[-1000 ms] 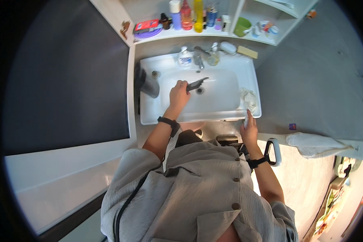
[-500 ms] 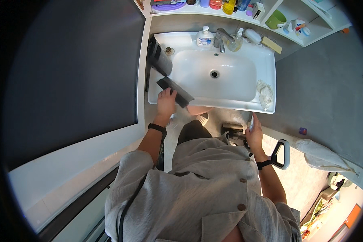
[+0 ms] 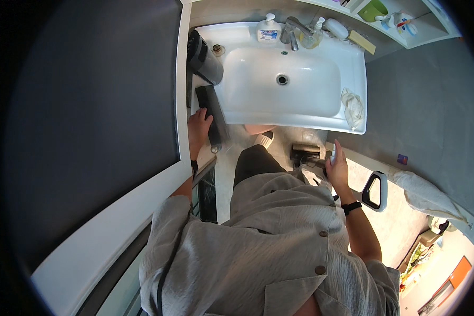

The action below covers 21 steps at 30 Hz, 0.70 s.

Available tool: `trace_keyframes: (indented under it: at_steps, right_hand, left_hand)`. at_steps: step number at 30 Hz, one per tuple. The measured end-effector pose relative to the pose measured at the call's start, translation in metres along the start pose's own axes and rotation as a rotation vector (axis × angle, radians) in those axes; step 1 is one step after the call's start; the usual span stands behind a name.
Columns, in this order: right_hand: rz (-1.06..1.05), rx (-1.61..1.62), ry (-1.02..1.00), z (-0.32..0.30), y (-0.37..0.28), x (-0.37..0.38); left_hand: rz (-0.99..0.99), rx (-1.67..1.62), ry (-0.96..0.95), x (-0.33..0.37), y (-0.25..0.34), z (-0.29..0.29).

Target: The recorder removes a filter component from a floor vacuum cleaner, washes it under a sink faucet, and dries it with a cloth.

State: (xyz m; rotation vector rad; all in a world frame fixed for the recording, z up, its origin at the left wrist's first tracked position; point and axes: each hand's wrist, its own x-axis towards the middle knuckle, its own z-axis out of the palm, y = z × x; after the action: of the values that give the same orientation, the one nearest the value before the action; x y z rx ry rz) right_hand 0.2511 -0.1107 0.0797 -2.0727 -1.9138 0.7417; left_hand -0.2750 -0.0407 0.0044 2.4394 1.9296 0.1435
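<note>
- Your right hand (image 3: 338, 167) closes round one small white object (image 3: 333, 154), too little seen to identify.
- Your left hand (image 3: 199, 129) clasps one dark bar (image 3: 210, 101) at the left front corner of one sink (image 3: 300, 120); best support its overhanging near end and keep it level.
- Beyond: one crumpled white bundle (image 3: 354, 110), one grey canister (image 3: 209, 67), two pump bottles (image 3: 268, 32), one tap (image 3: 289, 36).

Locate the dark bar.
Head view, left: the dark bar is in the left hand, by the sink's left front corner, near the grey canister.
</note>
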Motion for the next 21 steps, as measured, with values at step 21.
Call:
trace_keyframes:
  at_steps: [21]
  right_hand:
    - [0.078, -0.052, -0.062, 0.001, -0.002, -0.004]
  left_hand:
    - [-0.013, 0.271, -0.357, 0.043, -0.013, -0.055]
